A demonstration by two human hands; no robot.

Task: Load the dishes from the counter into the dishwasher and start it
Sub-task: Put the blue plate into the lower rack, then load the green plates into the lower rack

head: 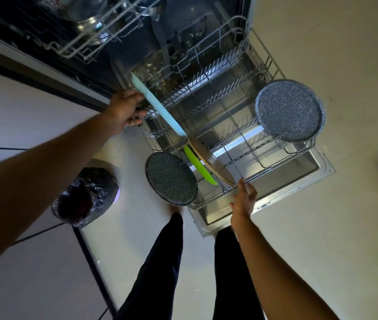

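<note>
Dishwasher (178,26) open, lower rack (275,166) pulled out. Large speckled plate (290,109) perched at rack's right corner, smaller speckled plate (170,177) at its front-left, blue plate (158,105) at its left rim. Left hand (123,109) curled beside blue plate; grip cannot be told. Right hand (243,197) laid straight-fingered on rack's front rim. Risk: perched plates tipped off if rack is shoved unevenly.

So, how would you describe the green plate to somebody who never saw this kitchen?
Look at the pulled-out lower rack of the open dishwasher. At its near left corner, the green plate stands on edge between a dark speckled plate and a brown plate. Only it is bright lime green.
</note>
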